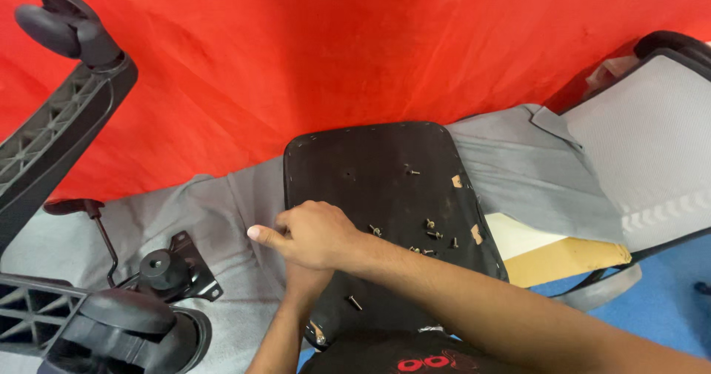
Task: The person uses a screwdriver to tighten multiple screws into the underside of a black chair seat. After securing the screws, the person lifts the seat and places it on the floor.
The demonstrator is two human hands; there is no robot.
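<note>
At my far left the black chair base [52, 133] lies tipped, one caster [63, 26] up in the air and another caster [141, 329] low near me, with the black mounting plate and its lever [167, 270] resting on the grey fabric [222, 211]. My left hand [304, 281] comes up from below and is mostly hidden under my right, so I cannot tell how far it is open or what it holds. My right hand [311, 233] lies over it at the left edge of the black seat board [385, 189], fingers curled in and thumb stretched out to the left, touching the fabric edge; whether it pinches anything I cannot see. The board lies flat in front of me on the grey fabric, against the red cloth [333, 48]. I judge the grip wants to stay close to the board's rim, keeping my forearm clear of the loose screws [433, 233] scattered to the right. Further right lie yellow foam [563, 259] and the grey mesh backrest [644, 144].
</note>
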